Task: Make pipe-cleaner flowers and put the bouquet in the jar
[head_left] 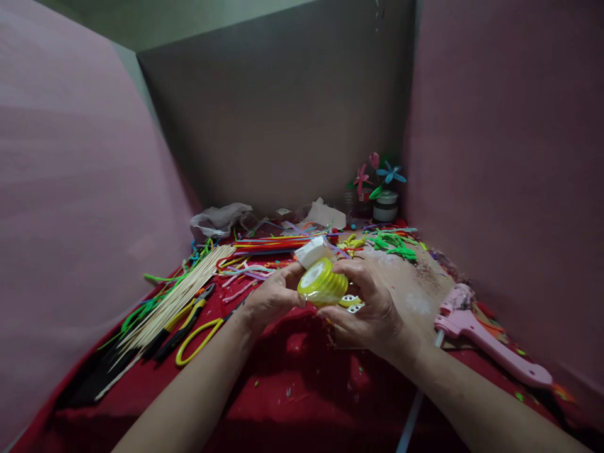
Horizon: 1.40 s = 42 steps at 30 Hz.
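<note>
Between my two hands, over the middle of the table, is a stack of yellow tape rolls [324,283], tilted with one round face towards the left. My left hand [274,292] has its thumb at the stack's lower left edge, where a shiny clear film shows. My right hand [370,308] wraps its fingers and thumb around the right side. Right behind the stack is a small white block-like piece [312,251]; whether it touches my left fingers is hard to tell. Partly hidden below my right hand lie yellow pieces with holed white discs [352,302].
Left are bamboo sticks [189,296], pliers [182,321] and yellow-handled scissors [201,340]. Pipe cleaners [278,243] lie behind the hands. A pink glue gun [491,343] rests at right on a board [406,283]. Pipe-cleaner flowers [389,173] stand at the back beside a jar [385,206].
</note>
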Motion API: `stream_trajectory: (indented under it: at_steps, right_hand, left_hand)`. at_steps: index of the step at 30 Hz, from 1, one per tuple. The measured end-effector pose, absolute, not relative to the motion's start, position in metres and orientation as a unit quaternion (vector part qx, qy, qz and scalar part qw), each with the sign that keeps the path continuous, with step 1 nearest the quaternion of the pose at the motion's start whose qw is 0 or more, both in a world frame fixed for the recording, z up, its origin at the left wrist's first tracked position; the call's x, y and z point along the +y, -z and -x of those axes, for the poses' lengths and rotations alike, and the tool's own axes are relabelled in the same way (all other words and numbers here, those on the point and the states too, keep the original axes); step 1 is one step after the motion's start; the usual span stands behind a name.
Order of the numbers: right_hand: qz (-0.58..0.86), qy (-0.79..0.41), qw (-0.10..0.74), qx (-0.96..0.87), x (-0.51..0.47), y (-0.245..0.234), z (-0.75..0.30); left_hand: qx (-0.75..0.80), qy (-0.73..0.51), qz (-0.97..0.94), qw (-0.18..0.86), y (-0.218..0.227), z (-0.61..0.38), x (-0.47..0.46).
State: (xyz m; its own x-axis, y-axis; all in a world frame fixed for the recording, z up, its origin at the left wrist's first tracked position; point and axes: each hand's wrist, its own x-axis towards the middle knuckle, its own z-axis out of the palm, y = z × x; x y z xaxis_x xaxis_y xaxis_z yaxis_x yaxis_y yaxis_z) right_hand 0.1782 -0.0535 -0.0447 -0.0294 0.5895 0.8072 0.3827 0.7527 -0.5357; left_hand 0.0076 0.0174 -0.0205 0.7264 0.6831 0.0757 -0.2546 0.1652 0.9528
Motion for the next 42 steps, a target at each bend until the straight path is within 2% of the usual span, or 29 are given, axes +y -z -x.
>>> stream_trajectory:
  at_steps: [36,42]
  right_hand:
    - [0.346,-0.129,0.643,-0.670,-0.0525,0.0490,-0.1720]
    - [0.362,-0.123,0.628,-0.678,-0.0533,0.0467,-0.1725]
  left_hand:
    - [0.194,-0.319,-0.548,0.749,0.0233,-0.0055,0.0153]
    - [0.194,-0.327,-0.546,0.747,0.0233,-0.0057,0.0156]
